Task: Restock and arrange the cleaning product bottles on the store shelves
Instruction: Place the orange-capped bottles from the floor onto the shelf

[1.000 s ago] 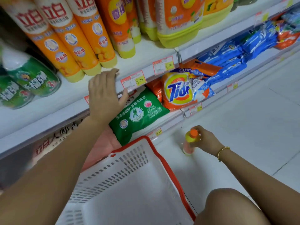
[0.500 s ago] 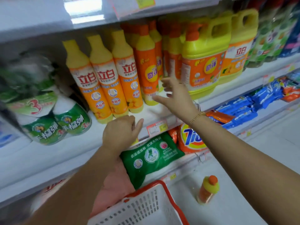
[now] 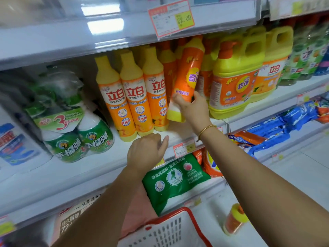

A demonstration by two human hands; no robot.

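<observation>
My right hand (image 3: 191, 106) grips the lower part of an orange dish-soap bottle (image 3: 187, 75) with a yellow cap, tilted to the right and lifted off the white shelf (image 3: 178, 130). Left of it stand three orange-and-yellow bottles (image 3: 131, 97) in a row. My left hand (image 3: 146, 150) rests loosely curled on the shelf's front edge and holds nothing. A small orange bottle (image 3: 235, 220) with a yellow cap stands on the floor at the lower right.
Large yellow jugs (image 3: 235, 81) stand right of the held bottle. Green spray bottles (image 3: 71, 132) fill the shelf's left. Detergent bags (image 3: 176, 177) lie on the lower shelf. A white basket with a red rim (image 3: 170, 229) sits below me. A price tag (image 3: 170, 17) hangs from the upper shelf.
My right hand reached the shelf and closed on the orange bottle, tilting and lifting it. The view rose slightly. My left hand stayed on the shelf edge.
</observation>
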